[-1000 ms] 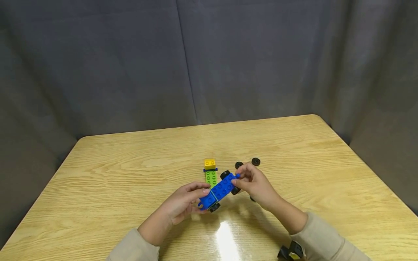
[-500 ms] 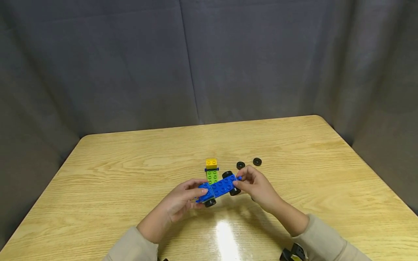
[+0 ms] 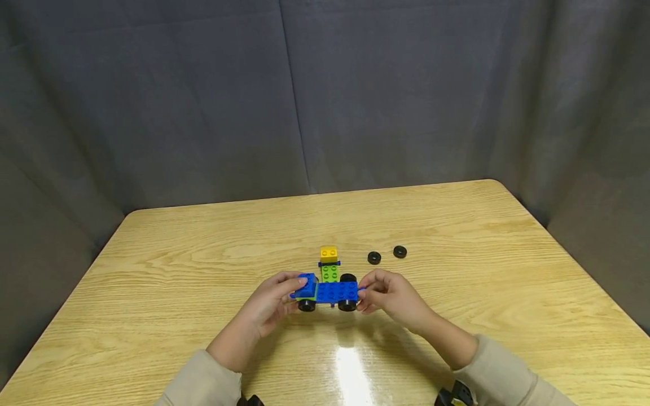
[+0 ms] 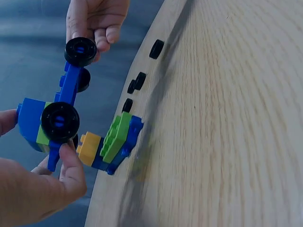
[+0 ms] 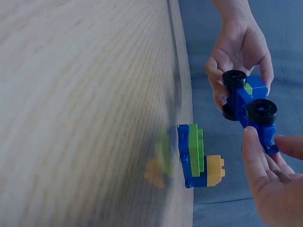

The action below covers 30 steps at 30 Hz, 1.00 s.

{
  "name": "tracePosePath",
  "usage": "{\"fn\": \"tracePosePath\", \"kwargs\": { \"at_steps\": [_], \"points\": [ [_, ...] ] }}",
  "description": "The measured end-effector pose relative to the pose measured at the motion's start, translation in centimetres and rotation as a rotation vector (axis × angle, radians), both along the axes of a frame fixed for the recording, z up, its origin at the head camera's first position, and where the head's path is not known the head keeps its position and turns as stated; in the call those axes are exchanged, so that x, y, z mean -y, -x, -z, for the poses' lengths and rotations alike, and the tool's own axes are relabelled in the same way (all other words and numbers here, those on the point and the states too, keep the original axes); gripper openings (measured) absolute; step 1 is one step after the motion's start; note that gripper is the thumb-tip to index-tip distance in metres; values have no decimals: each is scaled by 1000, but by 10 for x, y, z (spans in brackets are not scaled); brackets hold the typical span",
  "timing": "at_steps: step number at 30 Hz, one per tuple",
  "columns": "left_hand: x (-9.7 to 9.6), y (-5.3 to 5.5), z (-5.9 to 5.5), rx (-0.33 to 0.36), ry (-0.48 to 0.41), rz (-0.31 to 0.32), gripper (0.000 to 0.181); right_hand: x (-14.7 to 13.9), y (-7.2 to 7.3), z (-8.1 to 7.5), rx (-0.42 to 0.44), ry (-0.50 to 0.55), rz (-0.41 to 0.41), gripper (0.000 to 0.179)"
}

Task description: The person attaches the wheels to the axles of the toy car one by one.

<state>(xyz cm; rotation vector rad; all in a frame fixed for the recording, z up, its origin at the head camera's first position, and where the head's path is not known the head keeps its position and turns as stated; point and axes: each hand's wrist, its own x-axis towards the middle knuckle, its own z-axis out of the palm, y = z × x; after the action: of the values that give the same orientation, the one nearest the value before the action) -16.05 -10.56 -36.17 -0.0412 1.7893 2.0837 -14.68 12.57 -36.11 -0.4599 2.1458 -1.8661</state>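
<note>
A blue toy truck [image 3: 337,291] made of building bricks, with black wheels, is held up off the table between both hands. My left hand [image 3: 269,301] grips its cab end, thumb on top of the blue cab brick [image 4: 32,120] and fingers beneath. At the other end, my right hand [image 3: 393,296] pinches the small blue hitch [image 5: 271,147] between thumb and fingers. Just behind the truck stands a second brick vehicle without wheels, its green base [image 3: 330,273] partly hidden, carrying a yellow brick [image 3: 328,254] at the far end.
Two loose black tyres [image 3: 374,257] [image 3: 400,252] lie behind my right hand; the left wrist view shows several tyres [image 4: 156,49] in a row. A grey curtain [image 3: 203,113] hangs behind the wooden table [image 3: 152,282]. Black wrist devices [image 3: 453,395] sit by the sleeves.
The truck has turned from a slant to lying level across the view. My left hand has moved left and slightly away, with its grip kept; the right hand still pinches the hitch.
</note>
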Motion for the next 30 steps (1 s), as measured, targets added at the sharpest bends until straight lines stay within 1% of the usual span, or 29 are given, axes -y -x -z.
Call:
{"fn": "tracePosePath", "kwargs": {
  "at_steps": [3,6,12,18,20,23,27,30],
  "points": [
    [1,2,2,7,-3,-47,32,2,0,1,-2,-1,-16,13],
    [2,3,3,7,11,-82,30,5,1,3,-18,-5,-19,12],
    [3,7,3,-14,48,-111,31,10,0,4,-26,19,-23,11],
    [6,11,4,-24,76,-113,32,16,0,2,-19,34,-34,14],
    [7,13,5,-27,71,-110,33,18,0,1,-15,46,-36,19],
    [10,15,7,-31,84,-99,34,21,1,2,-6,51,-34,28],
    [12,18,8,-44,141,-91,37,24,2,4,7,38,-34,40],
    [14,21,7,-52,176,-89,38,26,3,5,8,21,-37,45]
  ]
}}
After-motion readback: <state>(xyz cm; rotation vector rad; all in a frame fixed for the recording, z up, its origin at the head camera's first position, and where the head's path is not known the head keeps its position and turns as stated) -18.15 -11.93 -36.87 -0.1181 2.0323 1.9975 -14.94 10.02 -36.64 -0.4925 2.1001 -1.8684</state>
